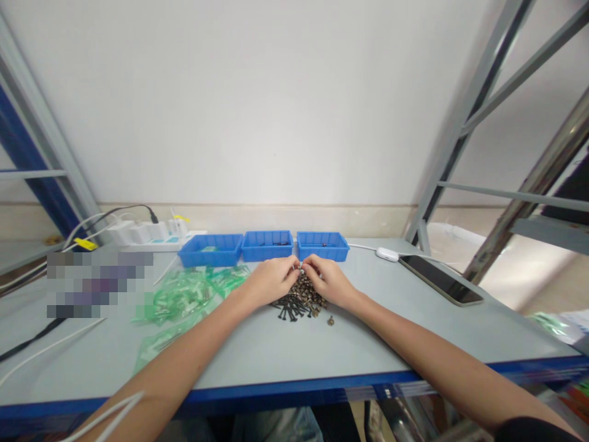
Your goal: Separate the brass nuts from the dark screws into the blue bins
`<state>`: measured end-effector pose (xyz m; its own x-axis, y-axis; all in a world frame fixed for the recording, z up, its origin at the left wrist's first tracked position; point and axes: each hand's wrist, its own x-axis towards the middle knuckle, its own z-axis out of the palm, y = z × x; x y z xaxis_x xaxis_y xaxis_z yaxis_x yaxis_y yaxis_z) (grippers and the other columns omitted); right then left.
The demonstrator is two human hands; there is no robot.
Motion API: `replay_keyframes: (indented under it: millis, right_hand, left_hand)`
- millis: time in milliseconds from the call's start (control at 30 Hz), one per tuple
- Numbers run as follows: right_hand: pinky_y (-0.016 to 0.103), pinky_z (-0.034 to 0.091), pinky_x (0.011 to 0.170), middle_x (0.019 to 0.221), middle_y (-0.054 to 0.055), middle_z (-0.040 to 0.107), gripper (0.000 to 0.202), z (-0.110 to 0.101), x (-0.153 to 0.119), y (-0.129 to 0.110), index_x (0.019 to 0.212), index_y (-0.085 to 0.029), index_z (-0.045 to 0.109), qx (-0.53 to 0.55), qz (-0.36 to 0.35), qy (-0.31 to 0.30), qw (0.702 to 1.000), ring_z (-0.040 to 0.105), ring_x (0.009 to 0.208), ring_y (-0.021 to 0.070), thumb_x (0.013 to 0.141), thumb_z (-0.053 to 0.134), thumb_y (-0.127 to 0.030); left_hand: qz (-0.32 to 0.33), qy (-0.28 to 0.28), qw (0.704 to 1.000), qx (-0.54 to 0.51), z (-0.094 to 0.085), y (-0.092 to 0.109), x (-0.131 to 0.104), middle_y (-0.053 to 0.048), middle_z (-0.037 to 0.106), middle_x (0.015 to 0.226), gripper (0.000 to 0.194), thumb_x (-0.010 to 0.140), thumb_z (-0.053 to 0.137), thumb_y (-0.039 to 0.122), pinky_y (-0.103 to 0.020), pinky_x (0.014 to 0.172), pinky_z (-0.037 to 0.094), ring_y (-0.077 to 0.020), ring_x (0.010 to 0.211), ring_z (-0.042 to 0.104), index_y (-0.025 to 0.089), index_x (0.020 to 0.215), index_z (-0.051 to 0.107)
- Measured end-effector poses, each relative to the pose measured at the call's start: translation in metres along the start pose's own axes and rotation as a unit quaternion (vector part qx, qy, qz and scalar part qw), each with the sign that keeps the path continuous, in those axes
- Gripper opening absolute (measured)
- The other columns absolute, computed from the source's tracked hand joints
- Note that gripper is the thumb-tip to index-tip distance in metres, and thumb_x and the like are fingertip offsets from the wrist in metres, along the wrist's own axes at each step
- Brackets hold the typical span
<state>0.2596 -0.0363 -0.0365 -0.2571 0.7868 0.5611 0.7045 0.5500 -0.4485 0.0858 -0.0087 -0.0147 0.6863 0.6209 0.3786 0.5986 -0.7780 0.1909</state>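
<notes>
Above a pile of small brass-coloured metal fittings [317,302], my left hand [275,276] and my right hand [327,279] meet almost fingertip to fingertip. Both are closed in a pinch, and whatever they grip is too small to make out. Dark screws [291,307] lie heaped under my left hand, at the pile's left and front side. One loose fitting [331,320] sits apart, in front of my right hand. Left of my left hand are green plastic bags [184,294], some with thin metal pieces inside.
Behind the hands stand a left blue bin [210,259], a middle blue bin [267,252] and a right blue bin [322,252], with a few small parts inside. A phone [439,280] with a white cable lies right. At back left is a power strip [147,233] with cords.
</notes>
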Motion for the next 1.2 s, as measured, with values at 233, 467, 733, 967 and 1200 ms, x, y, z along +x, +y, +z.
replay_keyframes:
  millis: [233,467,733,967,1200]
  right_hand:
    - [0.022,0.035,0.056,0.067,-0.001,0.055,0.011,0.0012,-0.0021,0.0018,0.095,-0.018,0.051,0.020,-0.015,0.000,1.000,0.051,0.060,0.0118,0.086,0.044,-0.021]
    - [0.023,0.037,0.059,0.069,0.000,0.055,0.010,0.0027,-0.0017,0.0045,0.089,-0.018,0.052,0.019,-0.027,0.011,0.999,0.051,0.063,0.0121,0.084,0.043,-0.015]
    - [0.023,0.035,0.059,0.066,-0.001,0.054,0.012,0.0010,-0.0009,0.0023,0.087,-0.018,0.057,-0.010,-0.023,0.010,1.000,0.048,0.061,0.0114,0.081,0.047,-0.014]
    - [0.022,0.035,0.057,0.065,-0.001,0.054,0.011,0.0015,-0.0005,0.0031,0.084,-0.018,0.058,-0.016,-0.008,0.004,1.000,0.048,0.059,0.0111,0.080,0.048,-0.015]
    - [0.022,0.035,0.057,0.065,-0.001,0.057,0.011,0.0015,-0.0003,0.0023,0.079,-0.017,0.059,-0.013,0.002,0.006,1.000,0.049,0.059,0.0111,0.081,0.048,-0.017]
  left_hand:
    - [0.001,-0.010,0.999,0.030,-0.0001,0.0016,0.0006,-0.003,0.065,0.084,0.027,0.092,0.028,0.031,-0.027,0.066,0.041,-0.0190,0.078,0.061,0.021,0.088,0.053]
    - [-0.005,-0.019,0.999,0.038,0.0019,0.0019,0.0005,-0.004,0.065,0.082,0.031,0.093,0.026,0.031,-0.027,0.066,0.041,-0.0184,0.076,0.061,0.020,0.086,0.054]
    - [0.004,-0.019,0.999,0.039,0.0046,-0.0010,-0.0003,-0.004,0.065,0.084,0.031,0.092,0.026,0.032,-0.027,0.066,0.041,-0.0184,0.076,0.061,0.021,0.085,0.054]
    - [-0.007,-0.014,0.999,0.034,0.0037,0.0011,-0.0008,-0.004,0.066,0.084,0.026,0.091,0.031,0.031,-0.027,0.067,0.042,-0.0192,0.078,0.062,0.021,0.088,0.054]
    - [-0.023,0.000,1.000,-0.009,0.0057,-0.0001,-0.0004,0.000,0.066,0.076,0.016,0.086,0.042,0.030,-0.025,0.064,0.043,-0.0175,0.072,0.062,0.023,0.098,0.049]
